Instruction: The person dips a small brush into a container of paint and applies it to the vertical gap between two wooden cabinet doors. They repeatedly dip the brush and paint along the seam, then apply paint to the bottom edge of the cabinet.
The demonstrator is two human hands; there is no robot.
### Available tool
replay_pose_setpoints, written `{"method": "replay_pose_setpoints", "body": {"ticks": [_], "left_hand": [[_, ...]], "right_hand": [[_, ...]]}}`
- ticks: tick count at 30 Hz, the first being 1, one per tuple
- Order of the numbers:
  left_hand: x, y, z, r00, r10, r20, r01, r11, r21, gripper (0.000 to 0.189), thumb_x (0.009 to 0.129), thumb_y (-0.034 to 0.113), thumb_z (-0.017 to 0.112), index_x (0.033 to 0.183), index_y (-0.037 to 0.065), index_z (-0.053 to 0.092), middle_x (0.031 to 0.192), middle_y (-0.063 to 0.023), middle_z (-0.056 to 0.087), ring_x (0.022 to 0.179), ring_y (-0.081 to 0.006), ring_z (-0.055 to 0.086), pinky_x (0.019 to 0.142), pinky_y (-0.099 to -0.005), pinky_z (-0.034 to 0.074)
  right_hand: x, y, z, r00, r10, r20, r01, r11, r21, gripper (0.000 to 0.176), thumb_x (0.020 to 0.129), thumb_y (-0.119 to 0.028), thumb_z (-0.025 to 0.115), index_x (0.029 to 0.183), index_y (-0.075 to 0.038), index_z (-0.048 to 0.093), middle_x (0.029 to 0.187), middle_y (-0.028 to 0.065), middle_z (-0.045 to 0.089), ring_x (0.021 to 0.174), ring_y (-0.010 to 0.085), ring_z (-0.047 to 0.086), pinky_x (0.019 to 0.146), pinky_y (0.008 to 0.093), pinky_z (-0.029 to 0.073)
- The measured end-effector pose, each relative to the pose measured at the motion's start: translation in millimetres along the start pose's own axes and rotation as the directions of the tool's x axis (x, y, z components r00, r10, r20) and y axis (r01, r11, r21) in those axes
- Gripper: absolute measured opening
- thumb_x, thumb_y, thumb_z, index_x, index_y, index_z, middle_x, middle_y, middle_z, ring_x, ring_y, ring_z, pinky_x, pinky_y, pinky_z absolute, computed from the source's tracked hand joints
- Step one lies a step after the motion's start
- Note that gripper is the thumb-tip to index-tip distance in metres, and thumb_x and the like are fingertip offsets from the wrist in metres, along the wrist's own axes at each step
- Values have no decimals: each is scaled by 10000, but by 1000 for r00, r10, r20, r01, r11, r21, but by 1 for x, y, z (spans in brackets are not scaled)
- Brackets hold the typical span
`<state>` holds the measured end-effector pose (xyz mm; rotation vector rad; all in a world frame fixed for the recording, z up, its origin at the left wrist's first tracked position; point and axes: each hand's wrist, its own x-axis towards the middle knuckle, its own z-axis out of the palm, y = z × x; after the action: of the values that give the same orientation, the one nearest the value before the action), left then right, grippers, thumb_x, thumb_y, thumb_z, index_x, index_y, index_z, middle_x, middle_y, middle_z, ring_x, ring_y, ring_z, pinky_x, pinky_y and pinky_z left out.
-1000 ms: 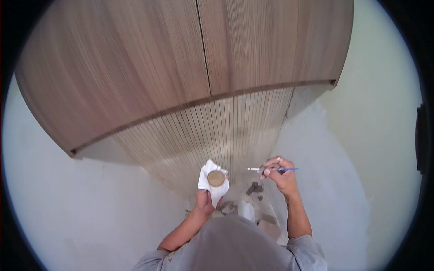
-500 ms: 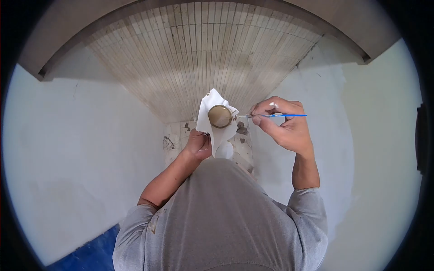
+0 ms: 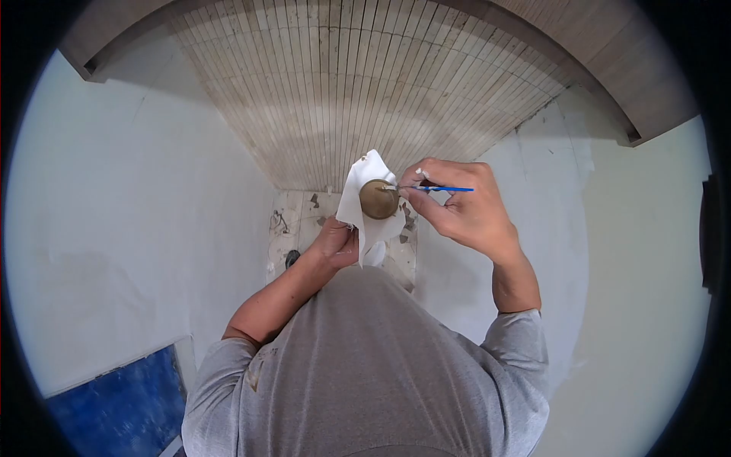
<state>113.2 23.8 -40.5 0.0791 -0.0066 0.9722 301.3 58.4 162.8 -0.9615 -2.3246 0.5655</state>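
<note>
My left hand [image 3: 336, 242] holds a small round container of brownish paint [image 3: 378, 199] wrapped in a white cloth [image 3: 359, 192]. A thin brush with a blue handle [image 3: 434, 188] is pinched in my right hand [image 3: 455, 208]; its tip dips into the container's open top. Both hands are raised in front of my chest, close together, above my grey shirt.
A ribbed, slatted wall panel [image 3: 365, 84] rises straight ahead, flanked by plain white walls [image 3: 129, 198]. A wooden cabinet edge [image 3: 647, 107] shows at upper right. Down below lies a pale floor [image 3: 304, 221] with debris, and a blue surface [image 3: 114, 396] at lower left.
The view has tilted down from the wooden cabinet doors. My right hand brought the brush left until its tip entered the paint container held by my left hand.
</note>
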Motion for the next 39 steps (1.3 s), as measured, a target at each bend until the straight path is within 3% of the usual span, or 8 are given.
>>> {"method": "replay_pose_setpoints", "body": {"ticks": [5, 8, 11, 14, 17, 20, 33, 39], "left_hand": [[1, 1, 0, 1000, -21, -18, 22, 1000, 6, 605, 897, 322, 723, 1389, 57, 493, 1358, -122, 586, 1243, -265, 592, 1097, -438, 486], [0, 0, 7, 999, -32, -42, 31, 999, -15, 606, 898, 330, 722, 1392, 65, 490, 1361, -117, 583, 1240, -266, 593, 1090, -436, 491], [0, -3, 9, 999, -37, 7, 37, 998, -54, 595, 915, 328, 701, 1403, 70, 481, 1367, -117, 577, 1246, -270, 588, 1087, -435, 492], [-1, -3, 13, 999, -39, 33, 41, 997, -68, 596, 928, 328, 684, 1423, 77, 466, 1381, -122, 566, 1268, -276, 570, 1098, -437, 477], [2, -4, 13, 1000, -7, -27, 7, 1000, 4, 640, 926, 448, 659, 1443, 130, 459, 1382, -107, 563, 1257, -295, 570, 1077, -444, 491], [6, -5, 24, 993, 38, -113, -29, 997, 76, 670, 917, 503, 661, 1452, 156, 455, 1387, -105, 558, 1247, -323, 572, 1063, -448, 502], [11, -4, 33, 998, 44, -37, -39, 990, 136, 721, 864, 462, 736, 1462, 176, 452, 1386, -121, 557, 1258, -335, 568, 1047, -445, 526], [13, -5, 38, 998, 59, 33, -64, 985, 160, 720, 874, 463, 720, 1473, 182, 435, 1378, -141, 549, 1256, -323, 572, 880, -419, 626]], "right_hand": [[1, -2, 4, 999, 24, 39, -22, 998, -50, 104, 817, -146, 729, 871, -73, 679, 748, 79, 704, 619, 257, 683, 541, 343, 503], [-1, 1, 4, 999, 45, -1, -45, 999, 24, 105, 809, -137, 730, 882, -81, 679, 748, 78, 704, 621, 269, 680, 538, 353, 493], [2, -7, 0, 990, 126, 64, -122, 990, -65, 97, 808, -122, 729, 875, -78, 674, 752, 77, 709, 625, 273, 680, 548, 353, 497], [1, -6, -3, 991, 89, 105, -86, 996, -39, 66, 821, -34, 751, 874, -39, 712, 784, 70, 713, 686, 170, 698, 614, 302, 521], [-2, 1, 0, 996, 90, -16, -85, 978, 192, 77, 835, -93, 725, 887, -46, 690, 720, 78, 682, 585, 185, 642, 551, 322, 482], [-6, 5, -8, 962, 273, 31, -270, 918, 289, 79, 850, -92, 720, 892, -29, 698, 702, 40, 653, 603, 107, 585, 557, 288, 455], [-9, 20, -10, 964, 266, 22, -261, 920, 291, 107, 855, -108, 731, 891, -12, 699, 712, 8, 643, 626, 69, 530, 580, 255, 430], [-9, 29, -14, 956, 290, 46, -288, 896, 337, 92, 834, -60, 759, 896, -5, 718, 793, 28, 695, 723, 100, 622, 658, 256, 473]]}}
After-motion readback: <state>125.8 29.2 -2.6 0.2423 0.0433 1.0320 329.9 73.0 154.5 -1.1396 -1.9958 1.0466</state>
